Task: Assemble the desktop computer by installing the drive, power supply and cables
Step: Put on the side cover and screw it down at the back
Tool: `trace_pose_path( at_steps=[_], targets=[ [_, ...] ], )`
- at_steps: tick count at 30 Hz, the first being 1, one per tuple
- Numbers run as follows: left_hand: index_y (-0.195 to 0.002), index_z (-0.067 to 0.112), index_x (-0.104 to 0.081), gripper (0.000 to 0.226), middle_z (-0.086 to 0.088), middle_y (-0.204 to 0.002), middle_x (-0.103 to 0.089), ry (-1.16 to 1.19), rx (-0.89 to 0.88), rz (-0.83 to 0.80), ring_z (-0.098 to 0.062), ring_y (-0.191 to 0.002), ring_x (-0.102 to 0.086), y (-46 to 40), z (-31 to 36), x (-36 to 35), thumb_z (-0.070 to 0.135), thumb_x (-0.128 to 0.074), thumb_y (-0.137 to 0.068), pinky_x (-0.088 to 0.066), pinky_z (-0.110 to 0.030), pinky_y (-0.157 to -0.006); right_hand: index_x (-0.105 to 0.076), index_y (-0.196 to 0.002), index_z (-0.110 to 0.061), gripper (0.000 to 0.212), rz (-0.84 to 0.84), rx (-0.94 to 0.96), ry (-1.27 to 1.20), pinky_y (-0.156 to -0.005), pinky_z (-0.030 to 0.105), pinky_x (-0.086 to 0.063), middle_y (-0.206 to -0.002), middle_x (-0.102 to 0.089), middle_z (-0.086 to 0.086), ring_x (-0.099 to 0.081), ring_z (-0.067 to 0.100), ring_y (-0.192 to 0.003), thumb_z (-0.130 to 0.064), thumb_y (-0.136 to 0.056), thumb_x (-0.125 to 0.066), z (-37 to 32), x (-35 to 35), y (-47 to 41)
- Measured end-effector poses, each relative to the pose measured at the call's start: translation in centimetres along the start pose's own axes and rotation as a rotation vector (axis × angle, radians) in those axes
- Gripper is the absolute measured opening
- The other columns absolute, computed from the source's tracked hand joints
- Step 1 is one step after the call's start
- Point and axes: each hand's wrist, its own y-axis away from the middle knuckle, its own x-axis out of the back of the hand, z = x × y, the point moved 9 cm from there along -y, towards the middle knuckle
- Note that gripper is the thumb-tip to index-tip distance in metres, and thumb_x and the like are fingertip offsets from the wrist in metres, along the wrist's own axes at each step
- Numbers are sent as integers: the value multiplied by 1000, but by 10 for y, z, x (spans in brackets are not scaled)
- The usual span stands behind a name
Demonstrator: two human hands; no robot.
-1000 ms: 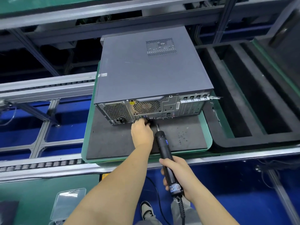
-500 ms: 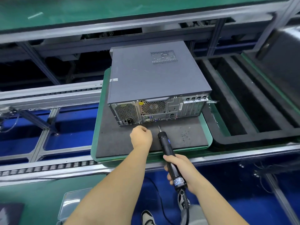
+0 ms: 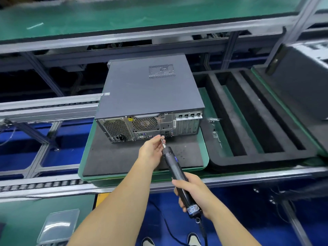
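Closed PC case [image 3: 150, 93] sits on foam pallet [image 3: 124, 158], rear facing you. Left hand [image 3: 150, 150] pinches bit tip; right hand [image 3: 192, 194] grips electric screwdriver [image 3: 175, 173]. Seat screw square, keep driver inline w/ hole.

— What lies right of the work pallet?
— A black foam tray [image 3: 229, 110] with long slots, on the roller conveyor [image 3: 40, 184].
— And near the bottom left?
— A clear plastic box [image 3: 58, 226] on green matting; beside it, blue floor [image 3: 239, 206] and two shoes.
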Motion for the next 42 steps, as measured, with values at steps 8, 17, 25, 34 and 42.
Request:
trace_pose_path(
  at_steps=[8,17,25,34,42],
  targets=[
    [-92,1,-63,6,-9,-73,-71,57,49,14,-19,-70,-62,12,-16,-10,4,-59,-95,-52,-26,-71,-62,-79,-31,20,-13,18,4,-48,31,-48,-77,-63,7,-55,28,-54,-42,-76,-79,-2,11,14],
    [-95,5,-64,3,-8,-78,-73,-24,15,-52,-18,-74,-65,21,-8,-23,5,-62,-93,-53,-27,-70,-53,-101,-10,46,-49,3,-106,-47,31,-44,-79,-60,12,-52,26,-52,-37,-75,-80,-9,10,24],
    [-100,5,-61,6,-6,-82,-73,-5,2,-125,-16,-69,-63,32,-3,-50,8,-59,-95,-53,-27,-66,-55,-94,-13,37,66,104,-56,-47,32,-46,-71,-59,8,-53,27,-50,-35,-74,-78,-26,3,30],
    [-83,14,-60,10,-8,-82,-74,-524,-371,37,-18,-67,-62,61,34,-99,19,-58,-92,-50,-34,-66,-56,-94,-9,29,137,240,-158,-48,34,-48,-74,-57,11,-54,28,-52,-29,-83,-74,-52,13,38],
    [-142,24,-51,55,-1,-143,-54,-1741,-1153,-85,-24,-133,-45,74,86,-182,20,-54,-87,-33,-42,-113,-56,-92,-8,36,185,279,-182,-50,35,-48,-76,-58,10,-54,29,-53,-36,-79,-76,-60,24,44]
  ],
)
